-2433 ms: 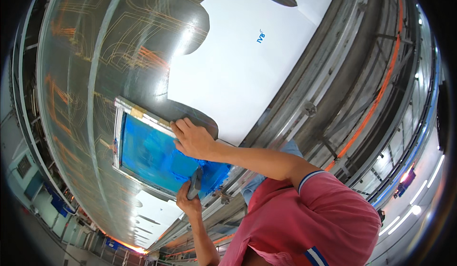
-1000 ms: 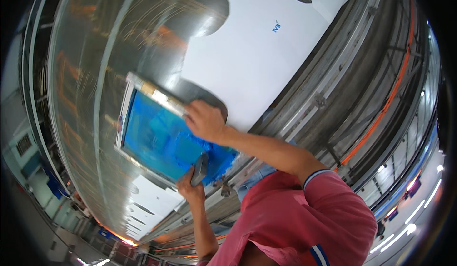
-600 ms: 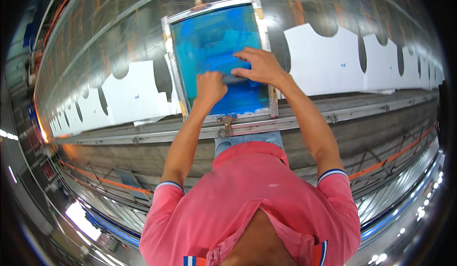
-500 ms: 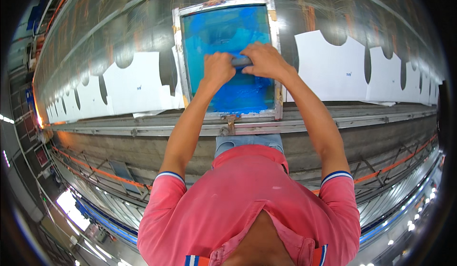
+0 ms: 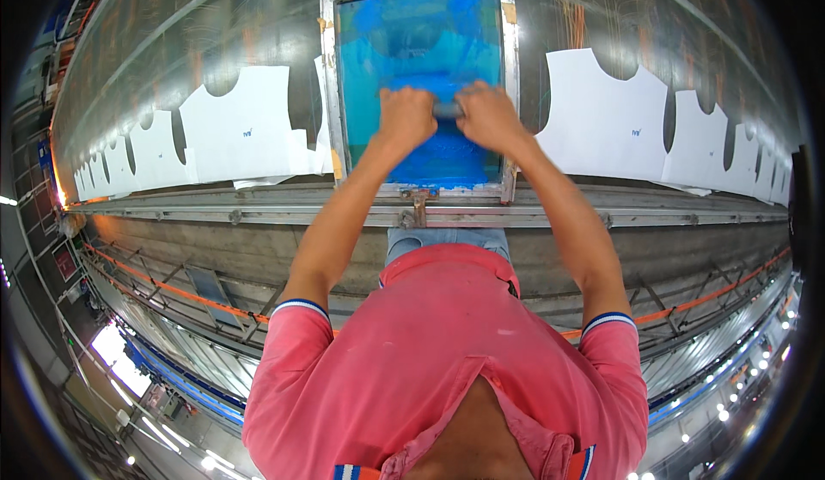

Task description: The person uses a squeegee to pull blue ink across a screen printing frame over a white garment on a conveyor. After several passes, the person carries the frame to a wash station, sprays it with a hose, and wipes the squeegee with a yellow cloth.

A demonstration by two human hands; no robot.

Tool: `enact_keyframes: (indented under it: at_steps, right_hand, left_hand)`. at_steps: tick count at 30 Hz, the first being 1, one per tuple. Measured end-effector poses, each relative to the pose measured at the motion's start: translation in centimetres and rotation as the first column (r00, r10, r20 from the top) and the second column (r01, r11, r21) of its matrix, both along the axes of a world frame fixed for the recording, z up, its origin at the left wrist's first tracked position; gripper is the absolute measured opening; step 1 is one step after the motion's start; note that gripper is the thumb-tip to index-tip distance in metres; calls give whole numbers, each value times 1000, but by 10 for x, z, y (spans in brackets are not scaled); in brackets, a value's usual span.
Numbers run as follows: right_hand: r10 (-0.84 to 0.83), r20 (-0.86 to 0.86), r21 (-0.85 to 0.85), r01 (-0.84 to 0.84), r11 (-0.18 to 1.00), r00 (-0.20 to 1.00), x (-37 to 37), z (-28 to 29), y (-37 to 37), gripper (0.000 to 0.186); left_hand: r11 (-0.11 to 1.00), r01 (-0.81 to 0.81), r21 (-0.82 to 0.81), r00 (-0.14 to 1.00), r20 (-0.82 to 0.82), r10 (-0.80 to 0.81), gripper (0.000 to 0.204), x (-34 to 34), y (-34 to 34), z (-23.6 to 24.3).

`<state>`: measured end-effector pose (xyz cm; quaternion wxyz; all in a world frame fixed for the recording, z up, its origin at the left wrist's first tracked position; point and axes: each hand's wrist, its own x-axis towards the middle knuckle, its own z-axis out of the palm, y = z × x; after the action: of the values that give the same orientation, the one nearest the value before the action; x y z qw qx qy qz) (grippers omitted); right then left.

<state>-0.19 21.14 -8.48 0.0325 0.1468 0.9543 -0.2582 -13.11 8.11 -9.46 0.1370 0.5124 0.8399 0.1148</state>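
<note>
Both hands are closed on a dark squeegee, seen only as a blurred strip between them. My left hand wraps its left end, and my right hand grips the right end. Below them lies a screen-printing frame with pale, worn rails and a teal mesh. Bright blue ink coats the mesh around and in front of the squeegee. The squeegee's lower edge is hidden by the hands and ink.
White cut garment panels run along the metal table to the left, and more panels lie on the right. A metal rail edges the table nearest me, with a bracket at the frame's near side.
Relative to the frame, both hands and the squeegee have come slightly nearer to me. My right hand now sits more level with the left. The whole view has shifted a little.
</note>
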Motion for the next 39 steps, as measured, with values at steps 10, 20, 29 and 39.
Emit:
enact_keyframes:
  at_steps: [10,20,29,39]
  right_hand:
    - [0,-19,-90,-2,996,1000,39,-3,-43,22]
    - [-62,-139,-148,41,988,988,11,-13,-11,23]
    - [-418,-11,-531,349,772,908,50,-24,3,63]
    - [-646,-288,-9,672,740,707,35,-89,29,51]
  left_hand:
    - [1000,-16,23,994,105,14,23,43,-40,-1]
    - [997,-24,75,995,95,17,19,15,-6,-9]
    - [998,6,59,996,94,-11,31,46,-42,5]
    - [997,54,58,992,110,-60,36,45,-50,15]
